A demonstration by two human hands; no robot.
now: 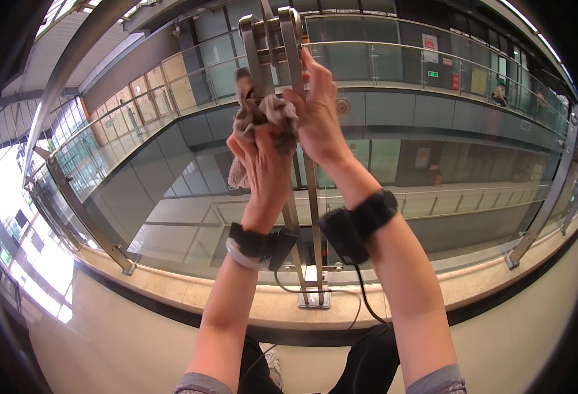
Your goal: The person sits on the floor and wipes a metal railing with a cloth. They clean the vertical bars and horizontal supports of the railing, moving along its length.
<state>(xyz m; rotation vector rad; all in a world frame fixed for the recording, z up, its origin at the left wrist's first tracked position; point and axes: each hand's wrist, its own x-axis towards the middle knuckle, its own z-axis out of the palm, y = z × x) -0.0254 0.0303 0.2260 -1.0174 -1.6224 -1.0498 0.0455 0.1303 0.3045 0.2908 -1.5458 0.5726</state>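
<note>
Before me rises a metal railing post point(294, 54) made of two parallel flat bars joined by cross pins. My left hand point(264, 157) grips a crumpled, greyish-brown cloth point(276, 112) against the upper part of the post. Part of the cloth hangs down beyond the fingers on the left. My right hand point(318, 108) is on the right side of the post, its fingers wrapped about the right bar just beside the cloth. How far the right fingers touch the cloth is hidden. Both wrists carry black straps with small devices and cables.
Glass panels point(446, 236) run along both sides of the post. Its base plate point(314, 299) stands on a beige stone ledge point(195, 295). Other posts point(89, 212) rise left and right. Beyond the glass is a drop, then a walkway with two people point(499, 93) at far right.
</note>
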